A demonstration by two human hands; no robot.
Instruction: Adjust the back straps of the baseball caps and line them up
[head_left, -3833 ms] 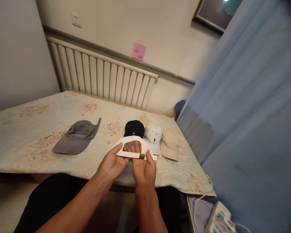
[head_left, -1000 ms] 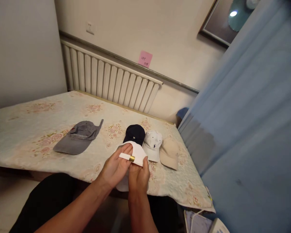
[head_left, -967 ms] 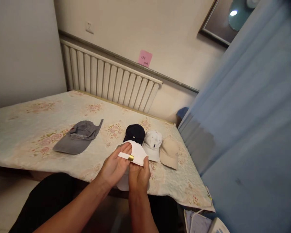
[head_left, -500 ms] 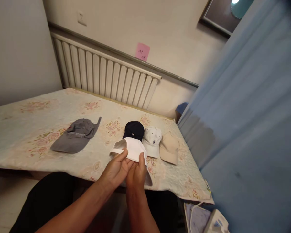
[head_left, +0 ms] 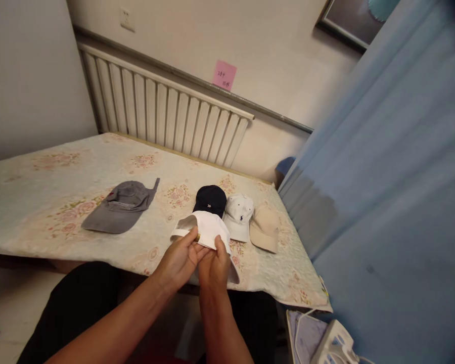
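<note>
Both my hands hold a white cap just above the near edge of the table. My left hand pinches the cap's back strap near its gold buckle. Beside it, my right hand grips the cap's lower edge, thumb on top. Beyond the white cap, three caps lie in a row: a navy cap, a white patterned cap and a beige cap. A grey cap lies flat further left.
The table wears a floral cloth and stands against a white radiator. A blue curtain hangs close on the right. A pink sticky note is on the wall. A white device sits on the floor at lower right.
The white cap has been turned in my hands: the strap and gold buckle, earlier facing me, are now mostly under my left fingers, and the crown faces up. Other caps have not moved.
</note>
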